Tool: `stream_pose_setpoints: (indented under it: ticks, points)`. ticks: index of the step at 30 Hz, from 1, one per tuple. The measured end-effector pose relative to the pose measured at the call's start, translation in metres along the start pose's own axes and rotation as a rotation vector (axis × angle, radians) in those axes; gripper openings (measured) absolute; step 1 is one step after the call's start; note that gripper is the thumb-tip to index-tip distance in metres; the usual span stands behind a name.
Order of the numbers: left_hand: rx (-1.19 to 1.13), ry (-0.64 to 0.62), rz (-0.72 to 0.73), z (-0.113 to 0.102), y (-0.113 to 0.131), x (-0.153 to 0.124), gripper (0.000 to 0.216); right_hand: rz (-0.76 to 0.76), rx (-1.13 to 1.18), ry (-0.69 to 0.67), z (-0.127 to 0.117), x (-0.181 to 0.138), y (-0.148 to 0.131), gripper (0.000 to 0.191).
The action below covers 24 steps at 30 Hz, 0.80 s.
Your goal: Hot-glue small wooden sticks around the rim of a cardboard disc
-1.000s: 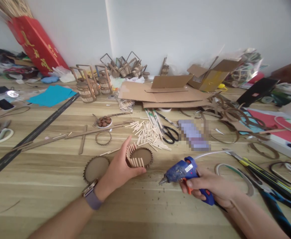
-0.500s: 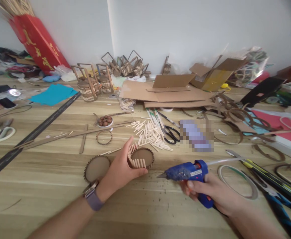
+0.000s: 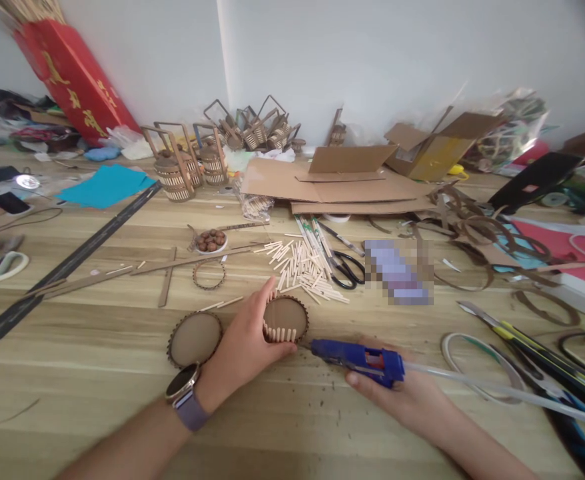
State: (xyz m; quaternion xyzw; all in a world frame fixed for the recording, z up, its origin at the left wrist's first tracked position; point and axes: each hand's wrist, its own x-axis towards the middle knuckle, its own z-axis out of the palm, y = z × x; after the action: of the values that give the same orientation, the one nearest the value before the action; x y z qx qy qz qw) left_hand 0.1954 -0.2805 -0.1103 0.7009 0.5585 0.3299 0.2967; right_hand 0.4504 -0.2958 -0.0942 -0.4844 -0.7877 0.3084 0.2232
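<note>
My left hand is closed round the left side of a small round cardboard basket base, thumb at its front edge. Short wooden sticks stand along part of its rim. A blue hot glue gun is gripped in my right hand, with its nozzle touching or very near the front rim by my left thumb. A clear glue stick juts out of its back. Beside my left wrist lies a second round cardboard base with a notched rim. Loose short sticks are heaped behind the base.
Behind the work stand finished little baskets and flat cardboard. Black scissors lie by the stick heap, near a bowl of brown nuts. Pliers and cutters are at the right, below curled brown strips.
My right hand has brought the glue gun left and turned it, so its nozzle is now at the base's front rim. My left hand has tilted the base slightly.
</note>
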Motion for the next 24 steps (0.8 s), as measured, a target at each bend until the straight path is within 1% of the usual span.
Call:
stream_pose_setpoints:
  ticks: [4,10,13,16,21,24]
  points:
    - [0.013,-0.006,0.01,0.0003,0.0,-0.0001,0.1,0.021,-0.025,0.003,0.0012,0.0001,-0.0001,0.025]
    - [0.005,0.0,0.019,0.0008,-0.0008,-0.0007,0.1,-0.002,-0.029,0.035,0.0028,-0.0003,-0.0009,0.023]
    - [0.005,-0.001,0.022,0.0008,-0.001,-0.0002,0.1,0.012,-0.034,0.034,0.0031,-0.0007,-0.0008,0.024]
    - [0.004,-0.003,0.019,0.0003,-0.0001,0.0,0.101,-0.003,-0.05,0.062,0.0046,-0.0017,0.0012,0.025]
    - [0.006,-0.012,-0.001,-0.0003,0.0011,-0.0005,0.101,-0.031,-0.077,0.054,0.0066,-0.0027,0.0041,0.025]
    - [0.005,-0.009,0.012,0.0002,0.0006,-0.0007,0.1,-0.031,-0.083,0.053,0.0061,-0.0026,0.0033,0.024]
